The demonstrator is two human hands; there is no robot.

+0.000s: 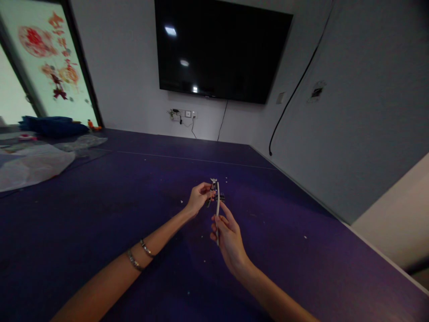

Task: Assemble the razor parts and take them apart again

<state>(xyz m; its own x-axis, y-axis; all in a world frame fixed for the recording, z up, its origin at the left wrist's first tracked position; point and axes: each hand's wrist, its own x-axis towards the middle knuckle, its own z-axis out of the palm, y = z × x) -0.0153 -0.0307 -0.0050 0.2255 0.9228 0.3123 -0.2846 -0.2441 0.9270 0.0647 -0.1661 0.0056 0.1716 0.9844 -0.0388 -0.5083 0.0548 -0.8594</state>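
Note:
Near the middle of the purple table, my left hand (200,197) is closed on a small dark and silvery metal piece (213,182); its exact kind is too small to make out. My right hand (229,237) pinches a thin, pale, slightly curved strip (218,201) that stands nearly upright, its upper end close beside the metal piece. Whether the two touch, I cannot tell. Just behind the strip shows a small dark object (221,197), partly hidden.
Small white bits lie scattered on the purple surface (150,268). At the far left are plastic bags (36,167) and a dark blue cloth bundle (53,126). A television (221,49) hangs on the wall, with a black cable (298,85) dangling at its right.

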